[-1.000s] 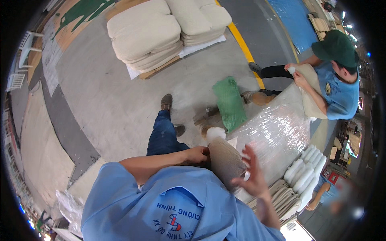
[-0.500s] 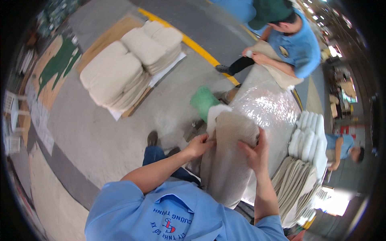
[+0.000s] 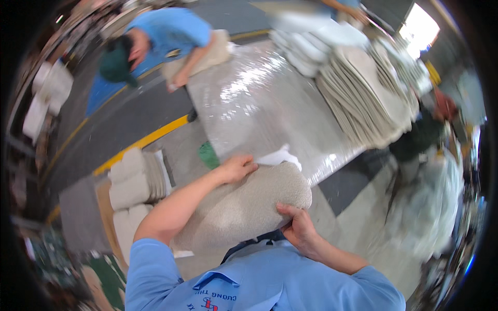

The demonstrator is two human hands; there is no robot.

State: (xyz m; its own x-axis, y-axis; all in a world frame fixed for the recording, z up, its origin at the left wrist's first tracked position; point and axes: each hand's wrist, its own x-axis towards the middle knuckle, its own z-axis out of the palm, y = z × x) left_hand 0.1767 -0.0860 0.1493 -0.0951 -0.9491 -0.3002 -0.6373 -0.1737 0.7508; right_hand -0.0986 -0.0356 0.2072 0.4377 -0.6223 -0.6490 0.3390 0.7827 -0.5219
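Note:
A beige textured fabric cushion [image 3: 244, 202] lies across in front of my chest, with part of a white inner piece [image 3: 282, 157] poking out at its far edge. My left hand [image 3: 239, 169] is closed on that far edge, fingers bent beside the white piece. At the cushion's right end my right hand [image 3: 299, 224] grips it, thumb on top and the other fingers hidden underneath. Just beyond stands a table [image 3: 244, 124] covered in shiny clear plastic, its near edge close to the cushion.
Stacked beige covers [image 3: 363, 98] and white cushion pads [image 3: 311, 39] fill the table's far right. A co-worker [image 3: 166, 36] in a blue shirt leans at its left side, holding beige fabric. Beige cushion stacks [image 3: 132, 181] stand on the floor at left; bagged plastic [image 3: 425, 207] sits right.
My view has swung to the right. The cushion has gone from standing lengthwise to lying crosswise close to my body, still in both hands. The co-worker is bent lower.

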